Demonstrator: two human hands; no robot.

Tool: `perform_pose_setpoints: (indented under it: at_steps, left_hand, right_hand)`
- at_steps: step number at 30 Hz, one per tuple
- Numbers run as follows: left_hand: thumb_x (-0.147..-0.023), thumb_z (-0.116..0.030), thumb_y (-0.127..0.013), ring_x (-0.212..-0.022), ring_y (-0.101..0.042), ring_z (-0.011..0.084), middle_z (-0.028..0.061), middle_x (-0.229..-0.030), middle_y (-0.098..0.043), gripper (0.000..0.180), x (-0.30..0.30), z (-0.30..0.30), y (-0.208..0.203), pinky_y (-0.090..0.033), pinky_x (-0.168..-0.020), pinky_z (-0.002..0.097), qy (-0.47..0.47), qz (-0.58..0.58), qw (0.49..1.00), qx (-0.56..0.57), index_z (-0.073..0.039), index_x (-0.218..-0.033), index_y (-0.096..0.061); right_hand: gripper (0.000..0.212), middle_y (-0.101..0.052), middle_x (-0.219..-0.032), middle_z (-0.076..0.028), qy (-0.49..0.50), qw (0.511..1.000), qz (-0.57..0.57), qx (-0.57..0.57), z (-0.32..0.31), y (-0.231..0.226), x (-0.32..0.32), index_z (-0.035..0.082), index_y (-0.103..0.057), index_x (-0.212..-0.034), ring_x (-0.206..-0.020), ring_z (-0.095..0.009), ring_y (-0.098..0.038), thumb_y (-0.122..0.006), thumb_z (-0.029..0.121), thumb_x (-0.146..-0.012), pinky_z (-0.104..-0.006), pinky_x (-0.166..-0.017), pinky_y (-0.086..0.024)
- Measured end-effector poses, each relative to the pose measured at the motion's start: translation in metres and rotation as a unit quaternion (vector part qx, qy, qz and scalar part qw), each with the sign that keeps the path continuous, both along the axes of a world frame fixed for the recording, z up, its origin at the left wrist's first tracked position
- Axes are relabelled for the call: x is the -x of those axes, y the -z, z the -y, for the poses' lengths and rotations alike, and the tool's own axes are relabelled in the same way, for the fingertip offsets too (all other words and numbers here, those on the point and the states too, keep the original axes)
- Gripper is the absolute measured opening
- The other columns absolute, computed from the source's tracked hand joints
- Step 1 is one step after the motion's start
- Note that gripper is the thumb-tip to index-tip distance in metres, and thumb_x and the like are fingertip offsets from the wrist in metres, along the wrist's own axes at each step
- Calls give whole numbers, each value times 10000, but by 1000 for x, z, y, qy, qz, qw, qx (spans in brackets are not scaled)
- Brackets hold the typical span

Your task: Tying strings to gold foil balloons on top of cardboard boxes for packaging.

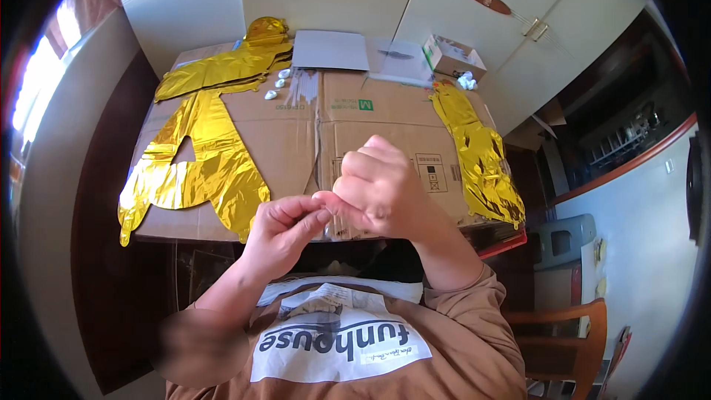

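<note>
My left hand and my right hand meet over the near edge of the cardboard. The left thumb and index finger are pinched together near the right thumb. My right hand is curled into a fist with its thumb toward the left fingertips. Something thin and pale may run between them, too small to name. To the left lies a flat gold foil balloon shaped like a letter A. More gold foil balloons are stacked beyond it. Another crumpled gold foil balloon lies along the right side.
Flattened cardboard covers the table. Several small white pieces lie near the stacked foil. At the back are a grey-white panel and an open box, with a white crumpled bit beside it. A wooden chair stands right.
</note>
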State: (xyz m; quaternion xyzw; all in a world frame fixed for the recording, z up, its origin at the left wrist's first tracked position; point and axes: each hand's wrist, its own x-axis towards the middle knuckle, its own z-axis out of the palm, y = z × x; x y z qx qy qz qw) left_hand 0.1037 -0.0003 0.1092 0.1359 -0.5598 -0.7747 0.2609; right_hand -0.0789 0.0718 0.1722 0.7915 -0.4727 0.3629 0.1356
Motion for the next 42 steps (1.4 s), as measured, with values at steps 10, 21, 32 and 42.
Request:
perform_pose_setpoints:
  at_steps: [10,21,32,42]
  left_hand:
    - [-930,-75,-560,-726,-578,84,42,-914,-665,171,15,11,5,-453,-657,208,-21,-78,976,-202,8,-1056,-641]
    - [-939,-139,-600,-708,-511,9,-46,-822,-625,158,4,18,-1,-399,-620,177,154,73,983,-63,-10,-997,-668]
    - [-839,-12,-671,-837,-609,134,72,-863,-670,78,-11,41,23,-466,-785,252,235,81,966,-76,43,-887,-698]
    - [-896,-50,-600,-636,-576,75,98,-858,-691,191,-40,86,34,-473,-592,194,-92,22,980,-177,1,-1074,-649]
  right_hand:
    - [210,-526,-694,-78,-55,894,363,-257,-14,53,-8,16,-577,-787,-614,-176,-530,-649,188,-885,-293,-593,-429]
    - [243,-631,-931,-99,-139,928,213,-271,-13,-1,14,40,-671,-943,-862,-206,-630,-774,56,-723,-299,-734,-496]
    - [159,-590,-801,-71,-190,885,177,-387,0,28,0,43,-594,-831,-709,-222,-608,-730,105,-776,-325,-620,-473]
    - [148,-604,-725,-11,-34,784,403,-471,151,92,22,47,-591,-836,-648,-78,-570,-676,164,-870,-215,-599,-463]
